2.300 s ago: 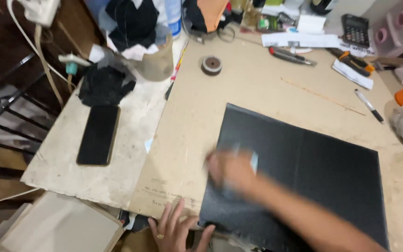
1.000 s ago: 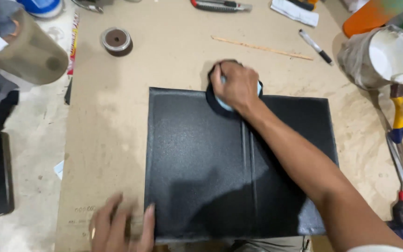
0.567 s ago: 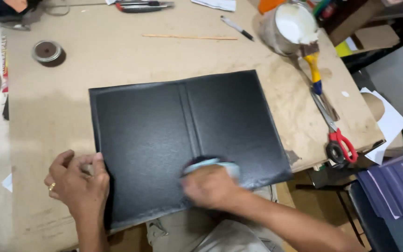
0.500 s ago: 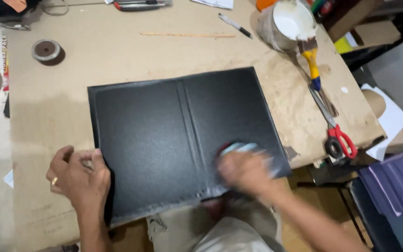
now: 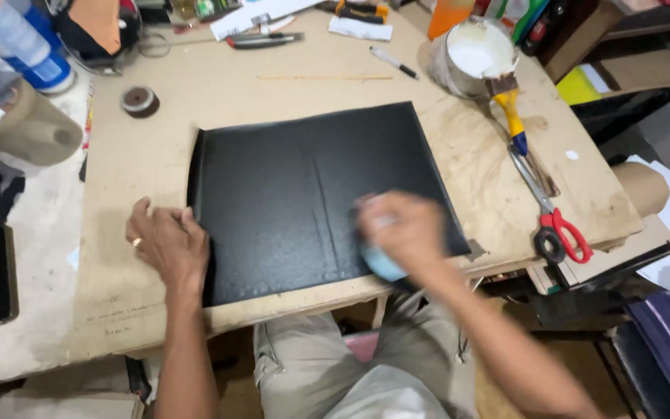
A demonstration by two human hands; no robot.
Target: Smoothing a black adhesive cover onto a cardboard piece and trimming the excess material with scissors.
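The right hand (image 5: 397,229) has moved back to the near edge of the black cover (image 5: 316,198), blurred, closed on a pale blue cloth (image 5: 384,264). The left hand (image 5: 168,244) lies flat – fingers spread – on the cover's left edge. Farther: scissors (image 5: 556,225), brush (image 5: 509,109), glue pot (image 5: 471,54).

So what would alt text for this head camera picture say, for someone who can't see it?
A person's left hand presses the left edge of a black textured cover lying open on a tan worktable, while the blurred right hand holds a pale blue pad on it. Red-handled scissors lie to the right.
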